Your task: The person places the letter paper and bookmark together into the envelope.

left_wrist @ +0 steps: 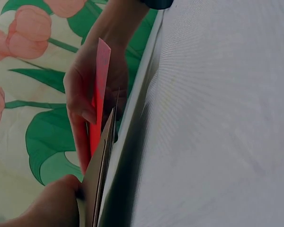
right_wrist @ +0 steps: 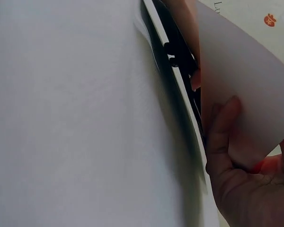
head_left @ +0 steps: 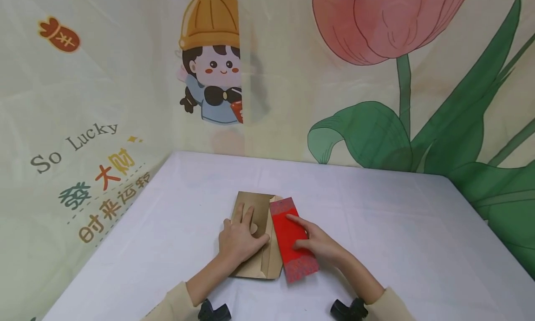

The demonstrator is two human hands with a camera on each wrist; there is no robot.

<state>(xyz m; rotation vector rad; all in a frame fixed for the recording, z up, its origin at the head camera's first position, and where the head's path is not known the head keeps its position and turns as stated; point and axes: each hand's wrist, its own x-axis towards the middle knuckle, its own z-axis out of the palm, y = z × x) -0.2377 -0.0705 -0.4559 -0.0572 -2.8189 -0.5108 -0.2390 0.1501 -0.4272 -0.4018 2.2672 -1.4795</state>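
Observation:
A brown paper envelope (head_left: 260, 202) lies on the table, a folded strip along its right side and a small round disc (head_left: 253, 228) near its middle. My left hand (head_left: 240, 239) rests over it, fingers straight on its face and thumb reaching across to the folded strip. Just to the right, my right hand (head_left: 319, 244) grips a red paper strip (head_left: 286, 232) with patterned bands at both ends. The red paper overlaps the envelope's right edge in the head view. Its pale underside (right_wrist: 255, 80) shows in the right wrist view, with fingertips against it.
A white cloth covers the table (head_left: 397, 228). Behind it hangs a printed backdrop (head_left: 280, 102) with a tulip, leaves and a cartoon figure. Black straps (head_left: 349, 309) sit at both wrists by the beige sleeves (head_left: 390, 307).

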